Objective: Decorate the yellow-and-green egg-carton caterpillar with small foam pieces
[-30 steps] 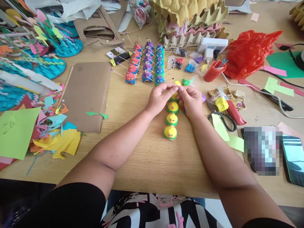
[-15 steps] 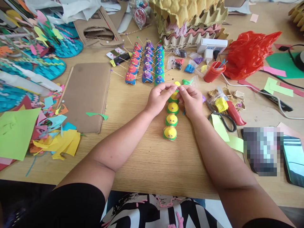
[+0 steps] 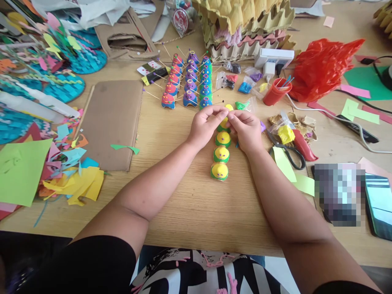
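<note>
A row of yellow and green domed pieces [image 3: 221, 154] runs away from me on the wooden table, the nearer ones with small faces. Over the far end of this row, my left hand [image 3: 207, 125] and my right hand [image 3: 246, 127] meet fingertip to fingertip. Both are closed in a pinch; whatever lies between the fingers is too small to name. My hands partly cover the far domes. Behind them stand three more rows: red and blue [image 3: 170, 88], purple [image 3: 190, 85], and blue and green [image 3: 206, 79], with sticks poking out.
Cardboard [image 3: 113, 122] and paper scraps [image 3: 75, 181] lie left. Egg trays [image 3: 245, 20] are stacked behind. On the right are a red cup [image 3: 277, 92], scissors [image 3: 288, 152], a red bag [image 3: 324, 71], a white cable and a phone [image 3: 379, 204].
The fingertips of my right hand have shifted slightly left, closer to those of my left hand. The domed pieces have not visibly moved.
</note>
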Available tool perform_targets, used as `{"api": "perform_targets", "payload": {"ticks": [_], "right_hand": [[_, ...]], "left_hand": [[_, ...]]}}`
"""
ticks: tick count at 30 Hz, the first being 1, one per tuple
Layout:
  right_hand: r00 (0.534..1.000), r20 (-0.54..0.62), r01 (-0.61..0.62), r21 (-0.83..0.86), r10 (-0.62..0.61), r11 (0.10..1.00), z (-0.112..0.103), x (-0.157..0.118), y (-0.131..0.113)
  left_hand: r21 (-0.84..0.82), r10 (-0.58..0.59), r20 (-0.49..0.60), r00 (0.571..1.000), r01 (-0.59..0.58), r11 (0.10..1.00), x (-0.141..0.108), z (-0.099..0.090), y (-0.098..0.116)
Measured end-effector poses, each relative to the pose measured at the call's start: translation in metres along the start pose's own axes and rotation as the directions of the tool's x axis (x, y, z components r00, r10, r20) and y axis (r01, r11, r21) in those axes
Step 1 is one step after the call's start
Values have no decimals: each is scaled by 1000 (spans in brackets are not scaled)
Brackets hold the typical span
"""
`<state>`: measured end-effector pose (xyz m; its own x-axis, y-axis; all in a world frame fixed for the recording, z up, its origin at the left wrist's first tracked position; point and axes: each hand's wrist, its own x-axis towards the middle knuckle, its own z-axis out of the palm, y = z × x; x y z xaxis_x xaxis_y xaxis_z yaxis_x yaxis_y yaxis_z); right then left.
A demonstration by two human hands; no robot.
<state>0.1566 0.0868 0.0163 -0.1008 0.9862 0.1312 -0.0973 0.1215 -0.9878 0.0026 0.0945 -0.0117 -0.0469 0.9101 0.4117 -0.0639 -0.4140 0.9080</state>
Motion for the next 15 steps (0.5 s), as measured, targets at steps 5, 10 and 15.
{"api": "perform_targets", "payload": {"ticks": [5,10,15], "right_hand": [[1000,8,-20,50,20,999,0,0,2],[1000,-2,-11,56,11,998,0,1,2],[1000,-4,21,58,-21,998,-1,2,5]], "left_hand": [[-7,7,3,1000,-7,1000,0,0,-1],[-35,-19,3,1000,19,999,0,0,2],[-49,-27,-15,1000,26,998,0,0,2]]}}
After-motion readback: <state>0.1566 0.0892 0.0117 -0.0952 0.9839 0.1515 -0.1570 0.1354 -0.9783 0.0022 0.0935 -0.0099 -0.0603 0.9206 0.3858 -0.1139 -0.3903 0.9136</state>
